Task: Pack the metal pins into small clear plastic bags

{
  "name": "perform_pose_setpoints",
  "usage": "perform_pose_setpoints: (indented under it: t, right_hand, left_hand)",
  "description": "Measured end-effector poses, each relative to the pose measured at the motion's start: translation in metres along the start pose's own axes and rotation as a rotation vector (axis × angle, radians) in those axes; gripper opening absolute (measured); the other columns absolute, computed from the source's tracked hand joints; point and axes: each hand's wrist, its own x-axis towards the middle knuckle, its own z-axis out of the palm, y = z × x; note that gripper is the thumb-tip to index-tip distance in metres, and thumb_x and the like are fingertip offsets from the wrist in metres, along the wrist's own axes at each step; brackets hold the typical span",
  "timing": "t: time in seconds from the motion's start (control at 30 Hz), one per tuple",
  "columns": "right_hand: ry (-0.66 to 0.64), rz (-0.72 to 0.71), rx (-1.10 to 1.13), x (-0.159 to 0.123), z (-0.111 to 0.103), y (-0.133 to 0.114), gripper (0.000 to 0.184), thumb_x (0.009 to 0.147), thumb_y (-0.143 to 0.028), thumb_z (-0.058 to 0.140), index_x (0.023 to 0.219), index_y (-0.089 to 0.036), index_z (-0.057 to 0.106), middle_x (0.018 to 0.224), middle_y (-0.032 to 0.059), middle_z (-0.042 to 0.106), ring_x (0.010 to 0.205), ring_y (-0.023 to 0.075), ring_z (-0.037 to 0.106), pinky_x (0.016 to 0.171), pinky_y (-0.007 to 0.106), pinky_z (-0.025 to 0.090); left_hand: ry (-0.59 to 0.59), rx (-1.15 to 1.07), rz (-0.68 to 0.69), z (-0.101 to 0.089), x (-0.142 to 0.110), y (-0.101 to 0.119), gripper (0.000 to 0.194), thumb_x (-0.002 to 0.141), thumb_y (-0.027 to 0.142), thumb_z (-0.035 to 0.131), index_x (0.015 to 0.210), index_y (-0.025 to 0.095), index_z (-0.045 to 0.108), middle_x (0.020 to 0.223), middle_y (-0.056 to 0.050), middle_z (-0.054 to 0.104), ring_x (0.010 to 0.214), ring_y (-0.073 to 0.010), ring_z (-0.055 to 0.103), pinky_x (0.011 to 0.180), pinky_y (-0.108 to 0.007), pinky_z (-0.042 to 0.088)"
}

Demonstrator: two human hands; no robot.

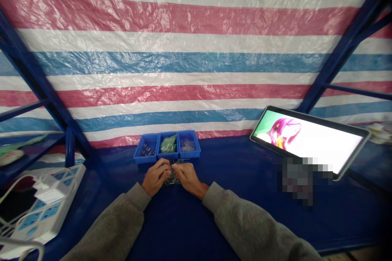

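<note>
My left hand [157, 176] and my right hand [188, 177] meet over the blue tabletop, just in front of three blue bins. Each is closed, thumb against fingers, and the fingertips nearly touch. Between and below them lies a cluster of thin, shiny, wire-like pieces [174, 179] with some dark green among them. My fingers hide most of it, and what each hand pinches is too small to make out. The left bin [139, 155] contains thin dark and silvery pins, the middle bin [167, 156] a green bag [168, 144], and the right bin [196, 147] a clear plastic bag [187, 145].
On the right a lit tablet screen [318, 140] leans back, with a blurred-out patch in front of it. A white power strip [65, 200] with plugs and cables lies at left. Blue metal posts [49, 89] and a striped plastic sheet [183, 61] enclose the table [239, 179].
</note>
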Motion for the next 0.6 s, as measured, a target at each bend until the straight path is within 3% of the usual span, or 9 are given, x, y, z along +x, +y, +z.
perform_pose_setpoints:
  t: [0.1, 0.33, 0.5, 0.6]
  right_hand:
    - [0.003, 0.005, 0.011, 0.0, 0.0, 0.0, 0.054, 0.093, -0.043, 0.028, 0.047, -0.017, 0.042, 0.046, -0.0026, 0.041, 0.044, 0.0078, 0.038, 0.048, 0.021, 0.03]
    - [0.01, -0.008, 0.018, 0.001, -0.003, -0.006, 0.05, 0.092, -0.038, 0.032, 0.05, -0.017, 0.043, 0.049, -0.003, 0.041, 0.046, 0.0082, 0.038, 0.05, 0.022, 0.03]
    - [0.023, -0.036, 0.011, 0.001, -0.005, -0.012, 0.033, 0.089, -0.038, 0.042, 0.066, -0.016, 0.054, 0.057, -0.0025, 0.048, 0.051, 0.0092, 0.043, 0.053, 0.021, 0.033]
    - [0.018, -0.048, 0.01, 0.001, -0.005, -0.012, 0.032, 0.09, -0.034, 0.04, 0.068, -0.016, 0.055, 0.06, -0.0019, 0.05, 0.054, 0.0094, 0.045, 0.056, 0.021, 0.034]
  left_hand:
    - [0.001, 0.003, -0.003, 0.001, 0.0, -0.002, 0.03, 0.09, 0.032, 0.036, 0.086, 0.016, 0.061, 0.094, -0.008, 0.054, 0.088, -0.0168, 0.053, 0.081, -0.027, 0.043]
    - [0.027, -0.005, -0.012, 0.005, -0.003, -0.009, 0.043, 0.091, 0.035, 0.034, 0.056, 0.016, 0.052, 0.077, -0.004, 0.056, 0.071, -0.0131, 0.053, 0.068, -0.023, 0.043]
    - [0.035, -0.007, -0.026, 0.006, -0.004, -0.013, 0.046, 0.092, 0.032, 0.033, 0.052, 0.016, 0.048, 0.067, -0.003, 0.051, 0.065, -0.0121, 0.05, 0.063, -0.023, 0.04]
    - [0.014, -0.003, -0.017, 0.006, -0.004, -0.014, 0.045, 0.092, 0.033, 0.032, 0.055, 0.016, 0.05, 0.068, -0.003, 0.051, 0.066, -0.0124, 0.05, 0.064, -0.023, 0.04]
